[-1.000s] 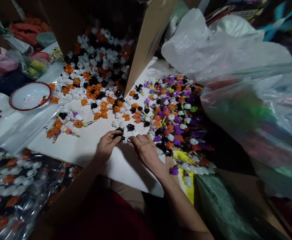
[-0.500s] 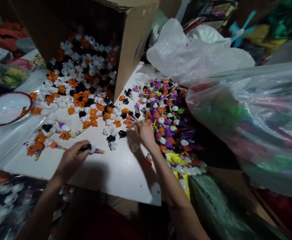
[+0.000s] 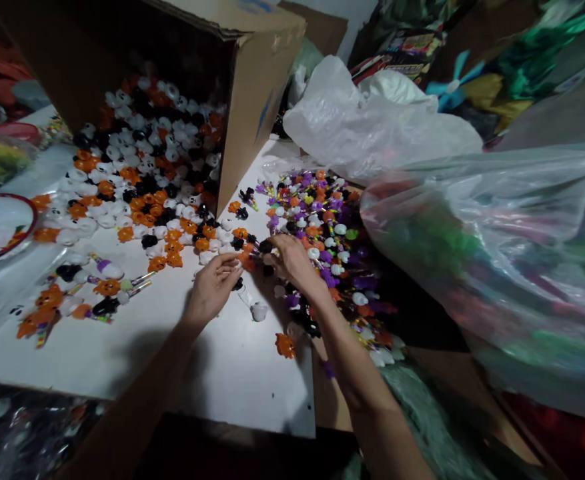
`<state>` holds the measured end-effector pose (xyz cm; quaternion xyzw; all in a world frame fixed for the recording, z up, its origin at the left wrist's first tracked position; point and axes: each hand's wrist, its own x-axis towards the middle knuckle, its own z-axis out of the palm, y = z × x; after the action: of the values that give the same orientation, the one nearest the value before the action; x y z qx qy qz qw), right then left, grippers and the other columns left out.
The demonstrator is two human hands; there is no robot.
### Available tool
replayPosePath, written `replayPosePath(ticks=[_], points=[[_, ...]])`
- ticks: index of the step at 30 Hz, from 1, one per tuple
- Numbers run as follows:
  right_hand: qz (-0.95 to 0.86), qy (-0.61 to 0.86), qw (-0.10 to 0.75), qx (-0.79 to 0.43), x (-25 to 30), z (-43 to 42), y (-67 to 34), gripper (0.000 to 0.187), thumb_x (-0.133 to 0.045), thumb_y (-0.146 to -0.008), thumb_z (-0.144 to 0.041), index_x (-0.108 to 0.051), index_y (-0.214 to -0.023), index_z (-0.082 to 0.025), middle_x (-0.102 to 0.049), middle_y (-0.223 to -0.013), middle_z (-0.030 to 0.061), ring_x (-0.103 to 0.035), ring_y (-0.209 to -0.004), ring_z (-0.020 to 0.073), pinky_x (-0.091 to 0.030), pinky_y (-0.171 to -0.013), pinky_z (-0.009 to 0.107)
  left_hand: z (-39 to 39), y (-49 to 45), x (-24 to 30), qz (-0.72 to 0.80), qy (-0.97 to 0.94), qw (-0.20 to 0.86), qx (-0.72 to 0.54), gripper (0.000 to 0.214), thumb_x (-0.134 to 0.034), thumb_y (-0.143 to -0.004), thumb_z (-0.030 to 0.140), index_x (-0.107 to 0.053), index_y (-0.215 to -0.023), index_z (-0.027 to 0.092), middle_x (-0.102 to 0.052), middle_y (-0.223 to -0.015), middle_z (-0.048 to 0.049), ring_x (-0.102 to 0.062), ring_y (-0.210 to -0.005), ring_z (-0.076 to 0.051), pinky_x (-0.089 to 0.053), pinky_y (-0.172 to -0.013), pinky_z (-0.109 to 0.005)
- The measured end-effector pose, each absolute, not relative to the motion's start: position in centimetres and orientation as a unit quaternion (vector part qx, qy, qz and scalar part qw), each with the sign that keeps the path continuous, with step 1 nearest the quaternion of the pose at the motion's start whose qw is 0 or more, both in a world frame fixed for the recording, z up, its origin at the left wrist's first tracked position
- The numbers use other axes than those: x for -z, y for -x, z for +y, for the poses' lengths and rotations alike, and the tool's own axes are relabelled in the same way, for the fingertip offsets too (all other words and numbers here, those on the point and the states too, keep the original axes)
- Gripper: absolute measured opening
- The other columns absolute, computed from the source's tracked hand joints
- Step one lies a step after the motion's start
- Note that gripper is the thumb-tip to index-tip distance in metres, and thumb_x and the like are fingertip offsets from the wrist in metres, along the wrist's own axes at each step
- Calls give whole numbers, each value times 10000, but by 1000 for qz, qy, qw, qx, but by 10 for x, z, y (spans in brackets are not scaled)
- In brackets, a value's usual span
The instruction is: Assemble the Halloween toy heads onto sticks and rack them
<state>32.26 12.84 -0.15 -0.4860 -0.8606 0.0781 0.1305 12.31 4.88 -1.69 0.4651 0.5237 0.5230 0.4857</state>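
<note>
My left hand [image 3: 213,290] is over the middle of the white table [image 3: 212,367], its fingertips pinched together. Something small and pale shows at the fingertips, too blurred to name. Just to its right, my right hand [image 3: 292,263] has its fingers closed around a small patterned tube with a black topper [image 3: 265,247], at the edge of a dense heap of topped tubes [image 3: 329,233]. Loose orange, white and black figures [image 3: 172,247] lie behind my left hand. At the left rests a small group of topped tubes, among them one with a black figure [image 3: 106,307].
A cardboard box [image 3: 265,93] on its side spills figures onto the table. A red-rimmed white bowl [image 3: 29,223] sits at the left edge. Large clear plastic bags [image 3: 512,220] bulge in from the right. A single orange figure [image 3: 285,345] lies near the front.
My left hand has let go of the black-topped tube, which now lies in the left group, and has moved right beside my right hand. The view has shifted slightly.
</note>
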Motion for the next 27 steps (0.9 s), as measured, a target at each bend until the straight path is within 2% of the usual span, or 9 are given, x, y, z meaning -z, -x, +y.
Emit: replayPosePath(ticks=[3,6,9,11,15,18,23,27], points=[[-868,457,167,-103,-11,74,-316,244,-469,-948,-258,-591,-1129,-149,-670,-1009,107,-576,-970,232,-377,-942,361,47,-143,10,491,-427,529,-545,252,-720,-729,300,-676,-938,165,-689,-843,-52,-660,-747,-158,-542,-709,-282],[-851,464,213,-123,-13,38,-307,253,-436,-953,-253,-585,-1125,-143,-671,-994,124,-584,-948,244,-408,-899,368,32,-144,1,484,-417,552,-535,209,-733,-704,326,-668,-802,153,-658,-659,-24,-621,-583,-137,-520,-591,-267],[-841,420,260,-220,-10,16,-298,252,-407,-982,-286,-589,-1118,-176,-672,-1003,105,-605,-924,219,-447,-830,328,14,-126,-7,473,-410,587,-514,224,-749,-677,333,-667,-775,149,-636,-572,-10,-586,-520,-121,-484,-536,-249],[-843,384,257,-275,-7,4,-292,246,-403,-996,-319,-601,-1076,-196,-672,-979,85,-608,-904,205,-454,-812,313,2,-110,-9,475,-408,608,-488,217,-759,-652,317,-666,-752,147,-634,-554,-6,-572,-506,-107,-457,-519,-232],[-864,314,184,-347,1,-23,-278,268,-396,-1006,-357,-601,-1028,-186,-649,-916,74,-596,-844,187,-459,-768,295,-32,-82,2,497,-398,668,-386,206,-761,-586,278,-653,-698,144,-606,-508,14,-533,-461,-87,-383,-465,-200],[-868,282,144,-382,9,-39,-267,290,-374,-1013,-355,-607,-1047,-186,-636,-904,72,-583,-820,181,-455,-744,291,-63,-73,16,519,-379,672,-369,229,-732,-590,293,-662,-747,142,-596,-505,22,-522,-450,-89,-361,-448,-198],[-812,301,188,-463,27,-52,-239,307,-408,-997,-410,-613,-1052,-188,-646,-930,65,-581,-851,181,-445,-765,294,-93,-59,28,574,-375,577,-444,210,-687,-664,321,-675,-793,156,-651,-588,-8,-571,-528,-116,-438,-534,-233],[-696,355,218,-585,38,-62,-216,368,-456,-958,-504,-604,-941,-168,-620,-839,33,-544,-740,147,-425,-661,254,-96,-45,26,568,-412,555,-446,208,-658,-685,301,-666,-832,155,-678,-668,-34,-621,-602,-145,-472,-578,-247]])
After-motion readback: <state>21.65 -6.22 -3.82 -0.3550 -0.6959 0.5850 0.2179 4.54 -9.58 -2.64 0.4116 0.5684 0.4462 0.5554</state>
